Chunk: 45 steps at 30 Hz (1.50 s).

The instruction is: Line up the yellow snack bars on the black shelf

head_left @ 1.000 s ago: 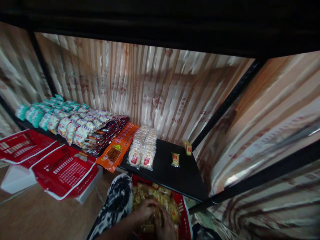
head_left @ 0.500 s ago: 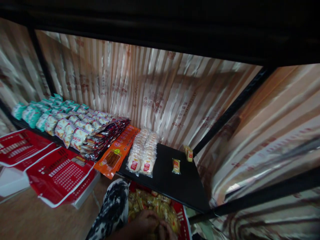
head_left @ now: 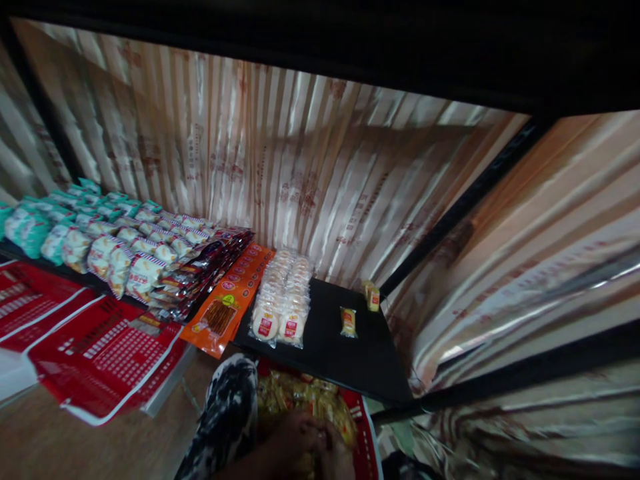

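At the bottom edge, my left hand (head_left: 299,430) and my right hand (head_left: 336,452) are close together over a red box (head_left: 367,427) of yellow-wrapped snack packets (head_left: 287,390). The fingers of both look curled inward, and it is too dark and blurred to make out what is in them. Above the box, a black shelf (head_left: 325,353) carries one small yellow-wrapped snack (head_left: 349,322) lying flat. A few similar yellow packets (head_left: 371,296) stand at its back right corner, by the post.
Left on the shelf are two rows of round wrapped crackers (head_left: 280,300), an orange snack bag (head_left: 227,300), dark red packets (head_left: 207,267) and many white-and-teal bags (head_left: 100,233). Red printed boxes (head_left: 110,353) stand below. A black post (head_left: 460,207) and striped sheeting (head_left: 300,153) enclose the shelf.
The view has shifted slightly, so the shelf and goods appear further left and a little higher. My hands stay together over the box, with small movement.
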Motion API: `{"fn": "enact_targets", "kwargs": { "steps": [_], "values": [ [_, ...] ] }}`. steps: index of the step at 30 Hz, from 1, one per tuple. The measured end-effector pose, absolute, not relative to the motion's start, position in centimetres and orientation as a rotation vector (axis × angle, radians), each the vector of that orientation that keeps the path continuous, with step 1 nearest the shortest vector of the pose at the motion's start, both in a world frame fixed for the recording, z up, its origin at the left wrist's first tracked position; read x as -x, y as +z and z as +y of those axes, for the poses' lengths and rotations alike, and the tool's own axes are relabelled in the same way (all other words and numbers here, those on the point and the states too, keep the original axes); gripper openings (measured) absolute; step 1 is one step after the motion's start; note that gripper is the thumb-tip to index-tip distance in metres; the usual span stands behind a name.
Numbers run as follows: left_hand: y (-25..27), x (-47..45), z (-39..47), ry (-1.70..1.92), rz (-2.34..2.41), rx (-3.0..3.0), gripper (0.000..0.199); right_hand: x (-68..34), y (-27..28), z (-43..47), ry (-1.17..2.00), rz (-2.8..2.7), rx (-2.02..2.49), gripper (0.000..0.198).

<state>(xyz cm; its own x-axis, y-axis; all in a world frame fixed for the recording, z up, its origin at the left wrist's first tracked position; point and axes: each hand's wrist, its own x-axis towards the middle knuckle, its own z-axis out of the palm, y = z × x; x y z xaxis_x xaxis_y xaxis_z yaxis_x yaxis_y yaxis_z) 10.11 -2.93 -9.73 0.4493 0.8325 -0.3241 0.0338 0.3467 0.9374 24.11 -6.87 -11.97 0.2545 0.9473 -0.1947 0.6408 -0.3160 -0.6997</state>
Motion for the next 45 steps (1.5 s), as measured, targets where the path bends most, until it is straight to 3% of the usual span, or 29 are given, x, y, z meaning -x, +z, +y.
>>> {"fn": "enact_targets", "kwargs": {
  "steps": [3, 7, 12, 16, 22, 28, 35, 40, 45],
  "values": [
    [-9.5, -9.6, -2.3, 0.687, 1.181, -1.286, 0.016, -23.6, -10.2, -6.9, 0.853, -1.381, 1.992, 0.035],
    [-8.3, -9.0, -1.9, 0.767, 1.209, -1.309, 0.032, -23.7, -6.6, -6.2, 0.741, -1.307, 1.91, 0.033],
    [-4.9, -9.5, -1.9, 0.808, 0.976, -1.121, 0.049, -24.7, -1.6, -4.3, 0.93, -1.271, 1.733, 0.036],
    [-2.8, -10.6, -0.9, 0.884, 0.811, -1.108, 0.041, -24.6, 1.1, -2.7, 0.912, -1.204, 1.678, 0.04],
    [-1.6, -11.6, 1.8, 0.984, 0.987, -1.159, 0.038, -24.2, 1.5, -0.7, 1.001, -0.903, 1.546, 0.067],
    [0.4, -13.0, 3.7, 1.045, 0.926, -0.956, 0.04, -24.5, 2.7, 0.3, 1.168, -0.943, 1.474, 0.053],
    [2.9, -15.0, 6.3, 0.916, 0.695, -0.466, 0.046, -25.7, 4.3, 2.8, 1.028, -0.847, 1.448, 0.047],
    [3.2, -16.4, 8.2, 0.831, 0.703, -0.554, 0.046, -26.4, 4.6, 4.8, 1.061, -0.783, 1.416, 0.05],
    [3.2, -17.0, 10.5, 0.978, 0.98, -0.77, 0.041, -26.7, 4.9, 6.7, 1.087, -0.734, 1.444, 0.048]
  ]
}}
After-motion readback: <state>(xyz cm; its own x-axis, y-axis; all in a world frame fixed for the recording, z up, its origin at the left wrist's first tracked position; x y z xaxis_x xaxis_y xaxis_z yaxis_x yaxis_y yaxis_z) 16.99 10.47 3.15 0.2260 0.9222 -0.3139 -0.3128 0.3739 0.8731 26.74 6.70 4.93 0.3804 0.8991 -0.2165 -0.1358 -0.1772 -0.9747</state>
